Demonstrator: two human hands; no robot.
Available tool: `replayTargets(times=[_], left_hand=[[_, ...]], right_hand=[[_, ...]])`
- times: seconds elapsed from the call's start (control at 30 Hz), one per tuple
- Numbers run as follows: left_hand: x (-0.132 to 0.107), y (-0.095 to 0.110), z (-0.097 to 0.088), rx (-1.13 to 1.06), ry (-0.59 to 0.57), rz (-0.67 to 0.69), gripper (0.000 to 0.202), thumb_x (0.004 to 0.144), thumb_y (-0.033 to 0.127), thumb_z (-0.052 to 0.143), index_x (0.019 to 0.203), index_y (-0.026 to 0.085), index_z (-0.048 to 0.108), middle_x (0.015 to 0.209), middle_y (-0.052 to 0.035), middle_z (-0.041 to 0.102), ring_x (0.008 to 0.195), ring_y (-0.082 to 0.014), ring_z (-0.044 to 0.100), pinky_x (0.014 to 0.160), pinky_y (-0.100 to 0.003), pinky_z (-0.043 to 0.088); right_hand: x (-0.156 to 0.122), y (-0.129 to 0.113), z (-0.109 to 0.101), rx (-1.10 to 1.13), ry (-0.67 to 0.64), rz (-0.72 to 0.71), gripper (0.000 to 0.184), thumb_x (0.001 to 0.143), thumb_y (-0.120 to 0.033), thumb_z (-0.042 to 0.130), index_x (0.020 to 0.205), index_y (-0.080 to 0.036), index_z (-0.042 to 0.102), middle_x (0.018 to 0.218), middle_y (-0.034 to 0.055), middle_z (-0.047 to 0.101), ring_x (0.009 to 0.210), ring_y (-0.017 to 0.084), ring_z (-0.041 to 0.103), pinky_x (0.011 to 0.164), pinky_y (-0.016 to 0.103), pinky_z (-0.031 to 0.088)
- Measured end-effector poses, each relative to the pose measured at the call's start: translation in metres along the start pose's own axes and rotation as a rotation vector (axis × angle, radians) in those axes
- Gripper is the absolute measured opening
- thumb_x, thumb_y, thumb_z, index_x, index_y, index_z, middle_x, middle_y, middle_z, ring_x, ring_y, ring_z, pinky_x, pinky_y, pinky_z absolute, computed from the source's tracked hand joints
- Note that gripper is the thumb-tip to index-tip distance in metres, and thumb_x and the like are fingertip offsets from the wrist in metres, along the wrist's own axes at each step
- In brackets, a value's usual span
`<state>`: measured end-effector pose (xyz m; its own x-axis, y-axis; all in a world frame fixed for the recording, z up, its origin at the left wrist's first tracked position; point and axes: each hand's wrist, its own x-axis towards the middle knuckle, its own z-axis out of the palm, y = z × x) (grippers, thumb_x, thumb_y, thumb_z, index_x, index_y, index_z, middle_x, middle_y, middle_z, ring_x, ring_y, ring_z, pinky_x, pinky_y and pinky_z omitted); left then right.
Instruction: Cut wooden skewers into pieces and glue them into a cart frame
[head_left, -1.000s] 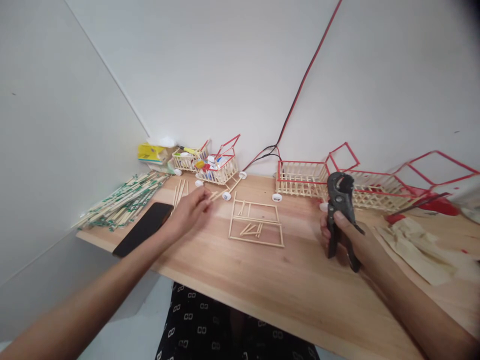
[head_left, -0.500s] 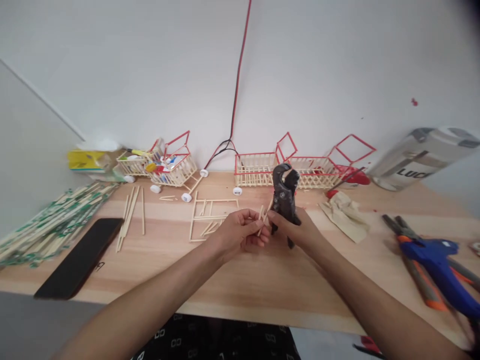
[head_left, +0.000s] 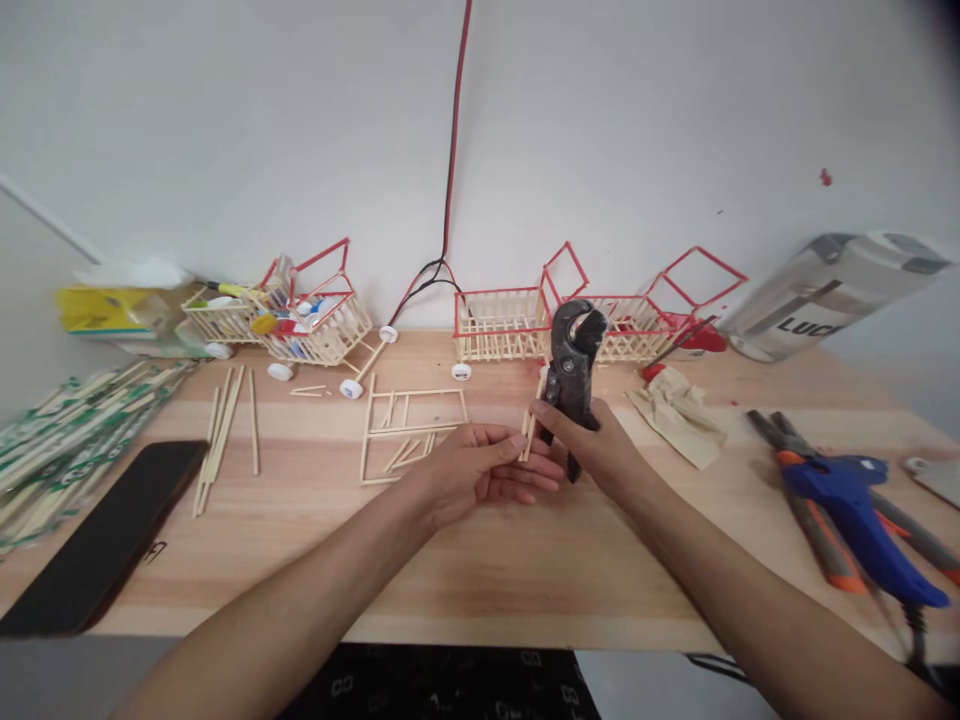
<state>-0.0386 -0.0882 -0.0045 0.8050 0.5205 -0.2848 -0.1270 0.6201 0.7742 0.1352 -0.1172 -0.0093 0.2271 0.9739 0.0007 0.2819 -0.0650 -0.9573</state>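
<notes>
My right hand [head_left: 596,450] grips a black cutter [head_left: 572,372] upright over the middle of the wooden table [head_left: 480,570]. Thin wooden sticks [head_left: 534,420] stand between my two hands, right beside the cutter's handles. My left hand [head_left: 480,470] lies palm up just left of them, fingers loosely extended, its fingertips touching the sticks. A flat frame of sticks [head_left: 409,425] lies on the table just beyond my left hand.
Stick baskets with red frames [head_left: 517,325] line the wall, and a small stick cart with white wheels [head_left: 315,330] stands to the left. Loose sticks [head_left: 225,430], packed chopsticks [head_left: 67,430] and a black phone [head_left: 97,540] lie left. A blue glue gun [head_left: 855,510], pliers, crumpled paper [head_left: 679,415] and a metal can [head_left: 825,295] are right.
My left hand came back from the loose sticks at the left with sticks and met my right hand at the middle. Its fingers have since uncurled. The view swung right.
</notes>
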Motion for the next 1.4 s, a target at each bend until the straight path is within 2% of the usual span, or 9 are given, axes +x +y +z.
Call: replayTargets(times=[0.17,0.27,0.6,0.8,1.07,1.23,1.4], left_hand=[[0.000,-0.001,0.000,0.005,-0.002,0.003,0.028,0.079,0.033,0.070,0.093,0.009,0.070,0.087,-0.0122,0.074,0.076,-0.0160,0.071,0.066,-0.023,0.054],[0.000,-0.002,0.000,0.019,0.014,0.022,0.029,0.077,0.035,0.073,0.089,0.010,0.069,0.083,-0.0105,0.074,0.071,-0.0146,0.070,0.062,-0.022,0.052],[0.000,-0.002,0.002,0.205,0.163,0.163,0.034,0.074,0.043,0.072,0.081,0.010,0.066,0.074,-0.0084,0.072,0.060,-0.0120,0.066,0.054,-0.020,0.048],[0.002,-0.001,0.005,0.289,0.178,0.184,0.031,0.079,0.041,0.067,0.080,0.010,0.065,0.070,-0.0075,0.071,0.057,-0.0118,0.065,0.054,-0.021,0.049],[0.000,0.001,0.004,0.216,0.076,0.107,0.032,0.079,0.040,0.068,0.085,0.009,0.067,0.074,-0.0080,0.071,0.062,-0.0125,0.067,0.059,-0.021,0.052],[-0.003,0.000,-0.002,0.117,-0.050,0.123,0.033,0.078,0.038,0.071,0.093,0.008,0.068,0.090,-0.0134,0.073,0.077,-0.0154,0.069,0.073,-0.026,0.054],[-0.004,-0.002,-0.007,0.080,-0.133,0.130,0.033,0.082,0.033,0.068,0.105,0.010,0.068,0.104,-0.0166,0.071,0.090,-0.0185,0.069,0.084,-0.030,0.053]], right_hand=[[-0.002,-0.001,0.002,-0.010,0.017,-0.026,0.039,0.076,-0.054,0.061,0.062,-0.019,0.050,0.052,-0.0032,0.048,0.047,0.011,0.042,0.043,0.022,0.033],[-0.003,-0.005,0.002,-0.033,0.000,-0.043,0.038,0.077,-0.052,0.060,0.060,-0.019,0.051,0.054,-0.0019,0.051,0.050,0.011,0.046,0.048,0.023,0.037],[-0.005,-0.013,-0.001,-0.045,-0.110,-0.096,0.029,0.078,-0.046,0.059,0.071,-0.018,0.060,0.065,0.0011,0.061,0.064,0.016,0.056,0.060,0.027,0.044],[-0.006,-0.014,0.001,-0.080,-0.088,-0.048,0.035,0.077,-0.051,0.059,0.068,-0.017,0.058,0.062,0.0017,0.060,0.059,0.015,0.053,0.055,0.027,0.042],[-0.008,-0.013,0.001,-0.080,-0.100,-0.013,0.039,0.076,-0.054,0.061,0.065,-0.017,0.055,0.057,-0.0010,0.055,0.051,0.012,0.047,0.046,0.024,0.036],[-0.007,-0.012,-0.001,-0.064,-0.108,0.016,0.040,0.078,-0.055,0.059,0.065,-0.017,0.057,0.057,-0.0001,0.058,0.046,0.011,0.047,0.040,0.023,0.034],[-0.005,-0.008,-0.002,-0.022,-0.058,-0.012,0.039,0.077,-0.052,0.062,0.061,-0.017,0.058,0.055,0.0003,0.058,0.047,0.011,0.049,0.042,0.023,0.035]])
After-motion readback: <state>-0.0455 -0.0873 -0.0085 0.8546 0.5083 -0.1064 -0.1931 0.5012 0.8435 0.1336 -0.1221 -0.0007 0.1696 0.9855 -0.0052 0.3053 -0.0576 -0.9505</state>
